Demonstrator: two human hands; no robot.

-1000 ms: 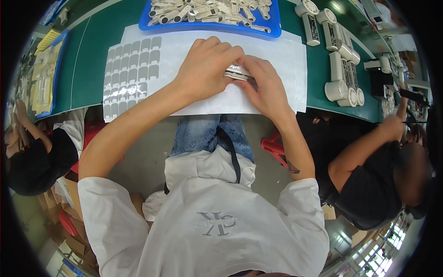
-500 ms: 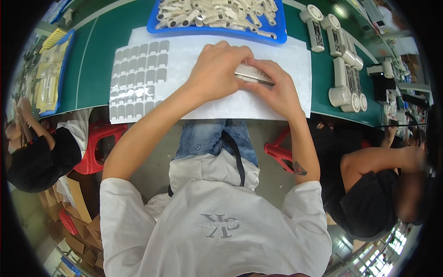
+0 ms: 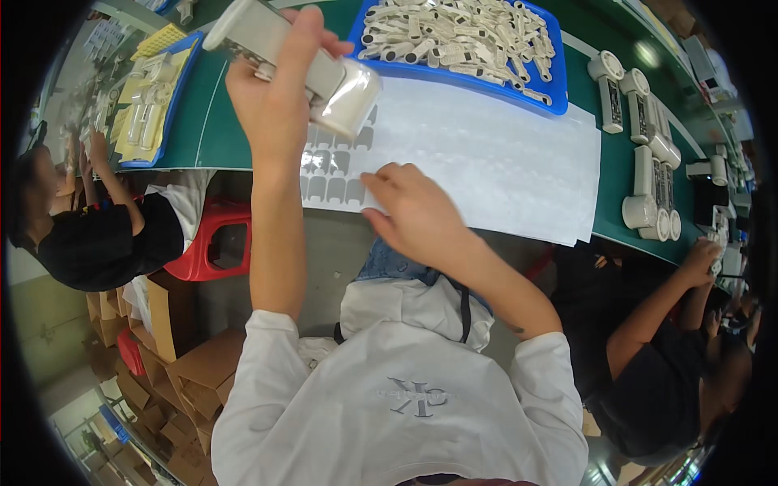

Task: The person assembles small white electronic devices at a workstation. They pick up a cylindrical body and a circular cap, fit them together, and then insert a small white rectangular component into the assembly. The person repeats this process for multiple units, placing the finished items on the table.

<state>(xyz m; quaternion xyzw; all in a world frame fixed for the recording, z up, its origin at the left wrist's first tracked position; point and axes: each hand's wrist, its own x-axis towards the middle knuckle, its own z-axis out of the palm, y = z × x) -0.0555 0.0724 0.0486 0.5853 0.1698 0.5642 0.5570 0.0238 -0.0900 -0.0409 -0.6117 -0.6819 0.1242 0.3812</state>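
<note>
My left hand is raised over the left part of the table, its fingers wrapped round a white plastic appliance housing with a long body and a thick rounded end. The housing is tilted, and partly hides the sticker sheet below. My right hand hovers at the sheet's near edge, thumb and forefinger apart, with nothing visible between them. Its fingertips are right beside the last grey sticker of the nearest row. The white sheet lies on the table with several grey stickers on its left part.
Behind the sheet stands a blue tray heaped with small white plastic parts. Several white housings lie on the green table at the right. At the left is another blue-edged tray. People sit at work on both sides.
My hands have parted. The left has lifted the white housing up and to the left; the right has come down to the stickers. The view has shifted, so the tray appears farther right.
</note>
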